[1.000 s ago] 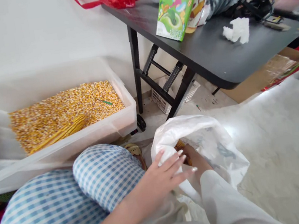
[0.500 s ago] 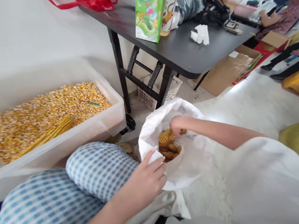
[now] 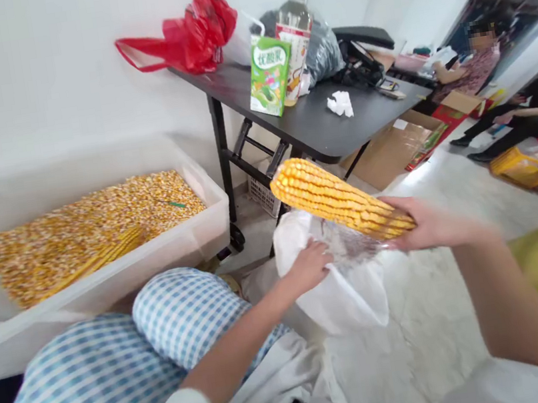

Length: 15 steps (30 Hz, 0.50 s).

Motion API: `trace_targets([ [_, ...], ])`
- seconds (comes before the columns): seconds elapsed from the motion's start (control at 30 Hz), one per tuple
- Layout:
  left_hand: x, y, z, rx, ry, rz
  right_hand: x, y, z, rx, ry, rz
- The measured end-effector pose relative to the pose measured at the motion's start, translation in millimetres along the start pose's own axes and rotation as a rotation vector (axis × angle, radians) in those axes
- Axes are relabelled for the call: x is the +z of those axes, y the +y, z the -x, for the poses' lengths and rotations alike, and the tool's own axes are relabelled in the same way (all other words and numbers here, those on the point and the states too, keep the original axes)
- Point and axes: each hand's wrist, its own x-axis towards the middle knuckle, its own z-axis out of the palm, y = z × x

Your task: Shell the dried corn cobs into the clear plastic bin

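Note:
My right hand (image 3: 421, 222) grips one end of a yellow ear of corn (image 3: 333, 195), full of kernels. The ear is held tilted above the mouth of a white sack (image 3: 353, 293), its far end pointing up and left. A hazy see-through patch shows under the ear; I cannot tell if it is film or blur. My left hand (image 3: 312, 266) is closed on the sack's near left rim, fingers bent over the edge. What lies inside the sack is hidden.
At left stands a translucent tub (image 3: 210, 213) of loose corn kernels (image 3: 100, 220) with ears lying in it. Blue checked cushions (image 3: 189, 314) are nearby. A black table (image 3: 309, 131) holds a drink carton (image 3: 270, 73), bottle (image 3: 295, 36) and red bag (image 3: 203, 29). Two people sit at far right.
My right hand has come up out of the sack with an ear of corn. My left hand has stayed at the sack's rim. The view has tilted upward.

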Motion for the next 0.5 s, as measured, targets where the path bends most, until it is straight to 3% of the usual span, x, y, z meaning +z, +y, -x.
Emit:
trace_targets([
  [0.1,11.7,-10.0,-22.1,0.062,0.091,0.362,25.3,-23.9,-29.2,-0.104,0.013,-0.053],
  [0.17,-10.9,-19.4,-3.5,-0.026,0.207,0.623,42.2,-33.1,-49.6,-0.133,0.009,-0.113],
  [0.23,-56.0,-27.9,35.7,-0.085,0.355,0.900,60.9,-42.5,-71.0,-0.162,-0.025,-0.181],
  [0.33,-146.1,-28.8,104.2,-0.221,0.831,1.137,93.8,-68.0,-106.2,-0.250,-0.084,-0.250],
  [0.43,-229.2,-15.0,154.0,-0.268,1.192,1.012,133.6,-113.8,-139.9,-0.390,-0.177,-0.239],
  [0.5,-270.1,-5.6,176.3,-0.270,1.372,0.856,164.8,-153.3,-156.2,-0.521,-0.221,-0.166],
])
